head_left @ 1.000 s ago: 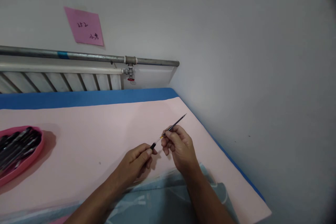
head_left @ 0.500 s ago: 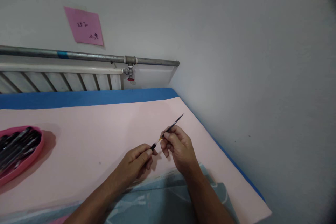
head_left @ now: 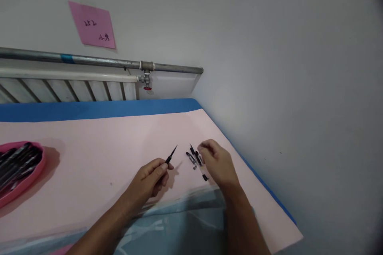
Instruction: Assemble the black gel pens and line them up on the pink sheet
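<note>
Pen [head_left: 171, 155] with pointed tip is above the pink surface [head_left: 104, 155], gripped between the fingers of the left hand [head_left: 154, 174]. The right hand [head_left: 220, 163] is just beside small pen parts [head_left: 191, 160]; whether its curled fingers grasp something, I cannot tell. Farther left stands a pink basket [head_left: 27, 185] with black pens [head_left: 20, 163].

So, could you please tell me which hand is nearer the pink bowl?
Left: the left hand is right of the pink bowl; the right hand is farther right, beside loose pen parts.

Pink note [head_left: 92, 25] on wall [head_left: 161, 16]: "252", "小", unclear character
</note>
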{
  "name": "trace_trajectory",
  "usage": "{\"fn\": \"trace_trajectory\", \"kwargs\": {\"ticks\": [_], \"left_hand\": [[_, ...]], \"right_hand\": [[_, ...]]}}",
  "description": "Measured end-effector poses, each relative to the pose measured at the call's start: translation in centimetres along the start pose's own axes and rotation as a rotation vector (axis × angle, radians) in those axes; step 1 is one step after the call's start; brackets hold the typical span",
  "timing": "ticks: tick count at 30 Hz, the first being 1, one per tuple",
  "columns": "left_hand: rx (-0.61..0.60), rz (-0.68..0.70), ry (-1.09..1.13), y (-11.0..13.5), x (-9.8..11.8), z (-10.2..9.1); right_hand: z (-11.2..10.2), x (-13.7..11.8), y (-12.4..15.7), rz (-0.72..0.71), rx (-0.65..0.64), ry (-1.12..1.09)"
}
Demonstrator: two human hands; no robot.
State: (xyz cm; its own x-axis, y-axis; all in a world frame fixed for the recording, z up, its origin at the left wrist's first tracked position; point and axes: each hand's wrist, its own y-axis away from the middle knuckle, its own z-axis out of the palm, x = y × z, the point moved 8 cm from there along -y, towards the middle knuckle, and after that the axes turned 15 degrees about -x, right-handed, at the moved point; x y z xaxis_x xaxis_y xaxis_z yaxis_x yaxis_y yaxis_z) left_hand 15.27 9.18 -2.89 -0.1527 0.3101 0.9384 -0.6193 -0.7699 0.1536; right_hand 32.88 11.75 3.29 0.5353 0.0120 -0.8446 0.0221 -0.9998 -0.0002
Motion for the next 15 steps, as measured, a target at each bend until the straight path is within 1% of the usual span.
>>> {"fn": "trace_trajectory", "kwargs": {"ticks": [1, 3, 5, 7, 9, 15], "left_hand": [[0.003, -0.002, 0.000, 0.0, 0.0, 0.0], [0.007, 0.002, -0.002, 0.1, 0.0, -0.1], [0.011, 0.011, -0.002, 0.0, 0.0, -0.1], [0.013, 0.011, -0.005, -0.1, 0.0, -0.2], [0.013, 0.005, -0.013, -0.1, -0.1, -0.2], [0.005, 0.014, -0.041, 0.0, 0.2, 0.0]], "right_hand": [[0.3, 0.2, -0.1, 0.046, -0.067, 0.212], [1.6, 1.1, -0.3, 0.149, -0.243, 0.582], [2.6, 2.3, -0.3, 0.230, -0.369, 0.803], [3.2, 2.9, -0.4, 0.273, -0.412, 0.882], [3.6, 3.2, -0.5, 0.285, -0.423, 0.898], [4.9, 3.0, -0.6, 0.228, -0.445, 0.930]]}}
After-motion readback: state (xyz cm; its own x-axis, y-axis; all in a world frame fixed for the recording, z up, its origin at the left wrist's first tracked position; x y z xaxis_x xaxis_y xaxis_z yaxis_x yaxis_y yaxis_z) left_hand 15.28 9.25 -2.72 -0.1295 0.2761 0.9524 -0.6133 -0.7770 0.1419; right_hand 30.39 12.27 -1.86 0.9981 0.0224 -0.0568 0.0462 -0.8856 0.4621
